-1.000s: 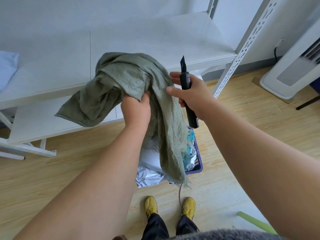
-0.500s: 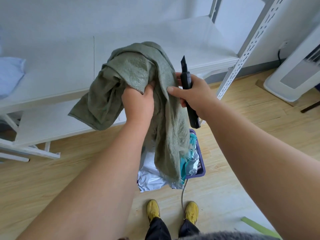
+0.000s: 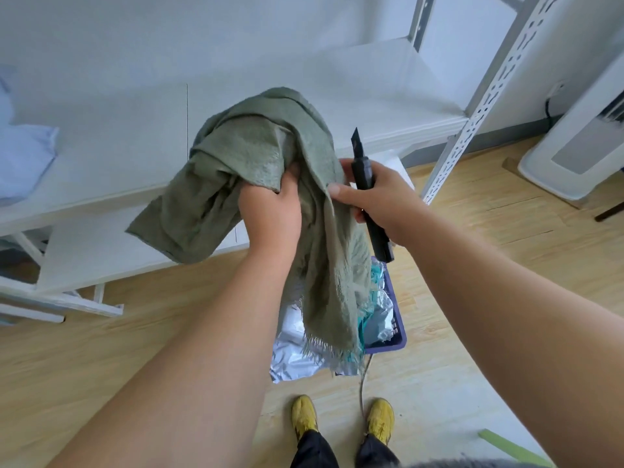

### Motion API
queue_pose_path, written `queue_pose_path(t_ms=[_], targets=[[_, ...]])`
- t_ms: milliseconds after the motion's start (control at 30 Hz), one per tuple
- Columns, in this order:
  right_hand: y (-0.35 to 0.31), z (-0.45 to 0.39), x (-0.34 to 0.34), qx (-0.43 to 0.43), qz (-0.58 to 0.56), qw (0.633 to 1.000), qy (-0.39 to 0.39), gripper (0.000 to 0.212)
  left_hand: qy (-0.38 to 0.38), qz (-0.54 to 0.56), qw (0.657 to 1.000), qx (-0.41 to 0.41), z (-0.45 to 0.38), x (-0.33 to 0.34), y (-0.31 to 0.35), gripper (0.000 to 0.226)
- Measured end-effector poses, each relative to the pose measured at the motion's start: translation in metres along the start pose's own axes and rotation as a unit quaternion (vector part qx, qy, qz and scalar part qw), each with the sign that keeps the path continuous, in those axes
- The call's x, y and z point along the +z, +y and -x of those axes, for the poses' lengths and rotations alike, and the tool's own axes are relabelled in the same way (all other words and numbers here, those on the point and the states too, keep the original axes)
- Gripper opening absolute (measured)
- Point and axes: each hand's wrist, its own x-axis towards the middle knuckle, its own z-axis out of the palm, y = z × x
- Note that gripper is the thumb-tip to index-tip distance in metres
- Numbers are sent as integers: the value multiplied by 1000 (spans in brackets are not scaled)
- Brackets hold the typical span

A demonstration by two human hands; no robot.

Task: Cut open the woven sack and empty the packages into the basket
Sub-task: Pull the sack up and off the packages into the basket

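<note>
The green woven sack [image 3: 256, 163] hangs limp and bunched, held up over the floor. My left hand [image 3: 270, 207] grips its gathered middle. My right hand [image 3: 381, 194] holds a black utility knife [image 3: 366, 184], blade pointing up, and its thumb and fingers also pinch the sack's right fold. The sack's frayed open end dangles over the purple basket [image 3: 396, 319] on the floor. Silver and teal packages [image 3: 381, 312] lie in the basket; one silver package [image 3: 290, 363] sticks out over its near side.
A low white shelf unit [image 3: 111, 146] stands behind the sack, with a light blue cloth [image 3: 23, 157] at its left. A perforated white upright [image 3: 486, 92] rises at right. A white appliance [image 3: 574, 140] sits far right. My yellow shoes [image 3: 305, 417] stand just below the basket.
Both hands and the sack have shifted slightly; the sack is gathered a little tighter. The grips on the sack and the knife are the same.
</note>
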Motion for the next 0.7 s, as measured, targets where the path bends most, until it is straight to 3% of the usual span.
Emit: queue_pose_path(t_ms=[100,300,400,467,567,700], targets=[[3,0,2,1,17,1000,-9,39,-8,11,1000,-27,-5,1,3,35],[19,-5,3,30,55,998,-26,65,9,129,986,-108,-8,6,9,25],[31,-7,2,74,55,995,47,32,-12,183,970,-158,-11,7,4,22],[33,-8,1,89,18,991,101,30,-35,172,971,-162,-7,4,1,28],[24,-10,0,70,-14,991,113,27,-123,124,972,-156,3,-2,-11,27],[9,-8,3,30,-1,997,75,22,-266,25,942,-201,18,-3,-25,65]])
